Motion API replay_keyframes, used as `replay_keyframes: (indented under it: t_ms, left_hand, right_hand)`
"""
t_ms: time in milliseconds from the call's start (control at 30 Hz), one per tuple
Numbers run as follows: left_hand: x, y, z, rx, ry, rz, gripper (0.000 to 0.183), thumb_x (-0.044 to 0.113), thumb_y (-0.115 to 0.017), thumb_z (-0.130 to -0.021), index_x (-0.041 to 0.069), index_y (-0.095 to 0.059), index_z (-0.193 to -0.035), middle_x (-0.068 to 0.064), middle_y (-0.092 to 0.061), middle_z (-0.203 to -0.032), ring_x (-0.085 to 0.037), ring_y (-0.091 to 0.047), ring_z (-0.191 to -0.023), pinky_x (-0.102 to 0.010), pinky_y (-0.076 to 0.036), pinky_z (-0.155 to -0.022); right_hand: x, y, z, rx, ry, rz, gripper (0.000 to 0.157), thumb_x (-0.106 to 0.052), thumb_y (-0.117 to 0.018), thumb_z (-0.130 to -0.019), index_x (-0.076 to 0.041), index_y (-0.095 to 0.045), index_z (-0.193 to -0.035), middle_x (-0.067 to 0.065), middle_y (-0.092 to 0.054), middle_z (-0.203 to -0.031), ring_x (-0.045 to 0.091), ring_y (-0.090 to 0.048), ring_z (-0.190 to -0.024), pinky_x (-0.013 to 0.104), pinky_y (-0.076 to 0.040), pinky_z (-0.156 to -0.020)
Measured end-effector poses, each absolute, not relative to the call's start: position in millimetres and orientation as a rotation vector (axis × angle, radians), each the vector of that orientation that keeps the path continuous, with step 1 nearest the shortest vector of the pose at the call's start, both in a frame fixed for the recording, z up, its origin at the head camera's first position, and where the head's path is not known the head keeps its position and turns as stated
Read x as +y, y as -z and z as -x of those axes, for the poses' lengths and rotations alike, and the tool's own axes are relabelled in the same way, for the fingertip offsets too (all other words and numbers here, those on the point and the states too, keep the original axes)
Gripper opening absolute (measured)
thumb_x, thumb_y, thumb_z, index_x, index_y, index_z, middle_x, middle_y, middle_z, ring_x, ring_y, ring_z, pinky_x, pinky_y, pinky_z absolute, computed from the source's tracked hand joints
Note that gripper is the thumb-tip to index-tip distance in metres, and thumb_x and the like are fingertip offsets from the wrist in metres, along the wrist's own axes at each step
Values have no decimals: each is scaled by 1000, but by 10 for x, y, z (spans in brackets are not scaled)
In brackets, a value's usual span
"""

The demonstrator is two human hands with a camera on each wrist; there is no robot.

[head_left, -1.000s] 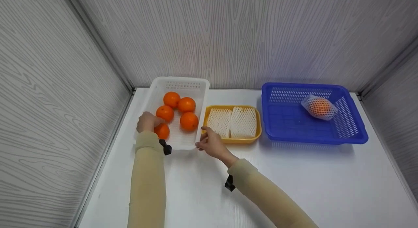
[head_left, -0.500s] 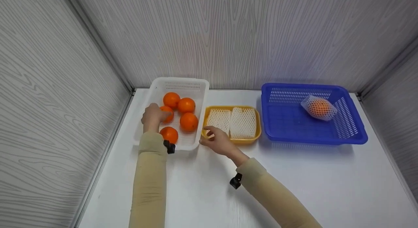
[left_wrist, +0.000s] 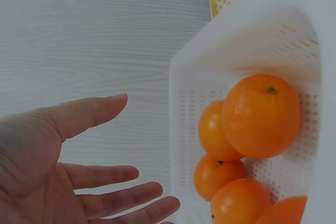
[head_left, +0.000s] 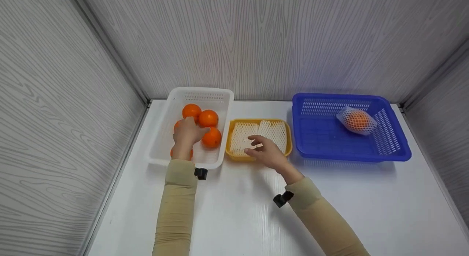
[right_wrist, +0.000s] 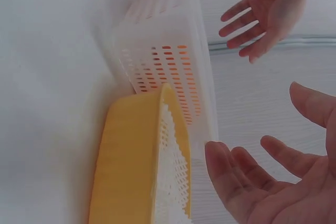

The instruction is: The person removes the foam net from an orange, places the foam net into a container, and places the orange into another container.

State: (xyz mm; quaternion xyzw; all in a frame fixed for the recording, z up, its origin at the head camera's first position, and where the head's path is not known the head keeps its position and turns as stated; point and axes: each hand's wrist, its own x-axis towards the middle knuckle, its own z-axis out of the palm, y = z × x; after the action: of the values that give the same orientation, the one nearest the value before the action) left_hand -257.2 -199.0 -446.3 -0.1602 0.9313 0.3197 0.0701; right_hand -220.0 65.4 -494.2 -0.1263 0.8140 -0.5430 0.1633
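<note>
My left hand [head_left: 186, 133] hovers over the white basket [head_left: 205, 96] and overlaps some of the oranges [head_left: 211, 138] in the head view. In the left wrist view this hand [left_wrist: 63, 182] has its fingers and thumb spread, holding nothing, with the oranges [left_wrist: 261, 116] beyond its fingertips. My right hand [head_left: 270, 152] hangs over the front of the yellow basket [head_left: 242, 158], close above the white foam net sleeves [head_left: 242, 135] lying in it. Its fingers are loosely bent and hold nothing, as the right wrist view also shows of that hand [right_wrist: 283, 182].
A blue basket [head_left: 322, 138] stands at the right, with one orange in a foam net [head_left: 356, 121] in its back right part. The yellow basket sits between the white and blue ones. Wood-grain panels [head_left: 256, 47] enclose the white table [head_left: 234, 212] at the back and sides.
My left hand has let go of the orange at the white basket's front left, risen and moved right over the others. The right hand has left the white basket's corner for the yellow basket.
</note>
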Motion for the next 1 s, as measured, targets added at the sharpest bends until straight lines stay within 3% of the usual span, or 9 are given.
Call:
replay_keyframes:
  t_ms: [300, 533, 867, 1000]
  left_hand:
    - [-1714, 4540, 2394, 3011, -1037, 283, 58, 30, -75, -85, 3, -56, -133, -15, -60, -124, -30, -57, -102, -47, -49, -91]
    - [-1459, 4664, 2275, 3134, -1138, -18, 54, 34, -79, -82, 5, -64, -124, -13, -64, -117, -27, -59, -101, -41, -51, -85]
    - [-1088, 4878, 2165, 3112, -1245, -280, 55, 34, -79, -81, 7, -63, -126, -8, -63, -118, -26, -60, -106, -39, -50, -87]
    - [-936, 4943, 2131, 3089, -1230, -355, 54, 35, -78, -81, 9, -63, -126, -8, -62, -120, -24, -61, -106, -39, -52, -85]
  right_hand:
    - [1020, 4895, 2252, 2346, 1655, 376, 50, -17, -67, -94, -2, -50, -138, 23, -53, -125, 38, -57, -113, 43, -53, -86]
    - [1403, 4890, 2321, 2420, 1713, 346, 49, -15, -68, -94, 0, -51, -138, 22, -55, -124, 37, -57, -113, 35, -52, -84]
    - [2000, 4850, 2380, 2494, 1665, 148, 58, -25, -66, -96, -2, -44, -144, 23, -48, -135, 36, -51, -120, 41, -52, -90]
    - [2221, 4832, 2413, 2533, 1653, 82, 60, -29, -65, -96, -3, -42, -145, 22, -47, -137, 35, -50, -122, 38, -52, -89]
